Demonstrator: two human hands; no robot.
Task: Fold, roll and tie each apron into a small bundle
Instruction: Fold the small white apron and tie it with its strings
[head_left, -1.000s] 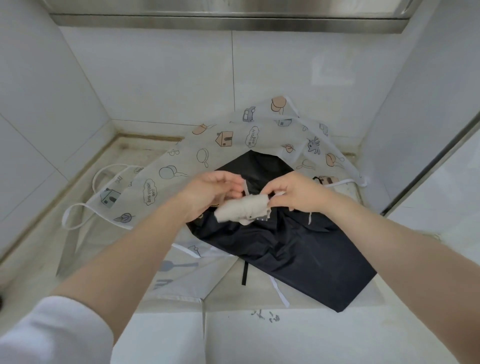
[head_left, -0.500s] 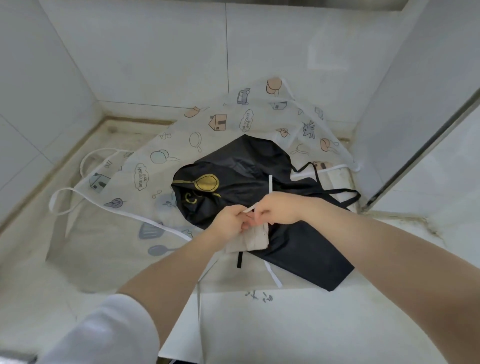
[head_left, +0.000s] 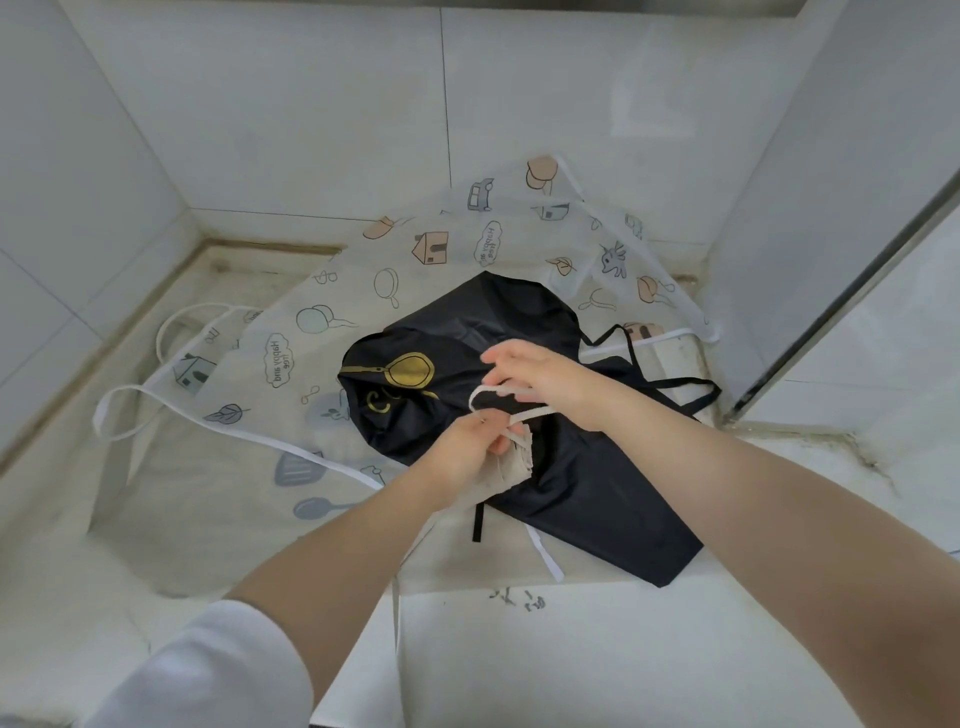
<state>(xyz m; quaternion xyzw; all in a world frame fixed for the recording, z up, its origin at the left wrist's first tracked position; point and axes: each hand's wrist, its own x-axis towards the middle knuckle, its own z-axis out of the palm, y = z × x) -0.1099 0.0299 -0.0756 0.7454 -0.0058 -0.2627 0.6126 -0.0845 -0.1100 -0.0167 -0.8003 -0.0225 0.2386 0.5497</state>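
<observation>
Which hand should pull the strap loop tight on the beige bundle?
Right hand, probably: it pinches the white strap loop, while the left hand grips the beige rolled bundle and likely anchors it.

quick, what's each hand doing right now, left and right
Left hand: closed, gripping the rolled beige apron bundle and pinching its strap.
Right hand: closed, pinching the same strap's loop.

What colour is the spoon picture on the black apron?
Gold. The spoon picture on the black apron shows best in the head view.
</observation>
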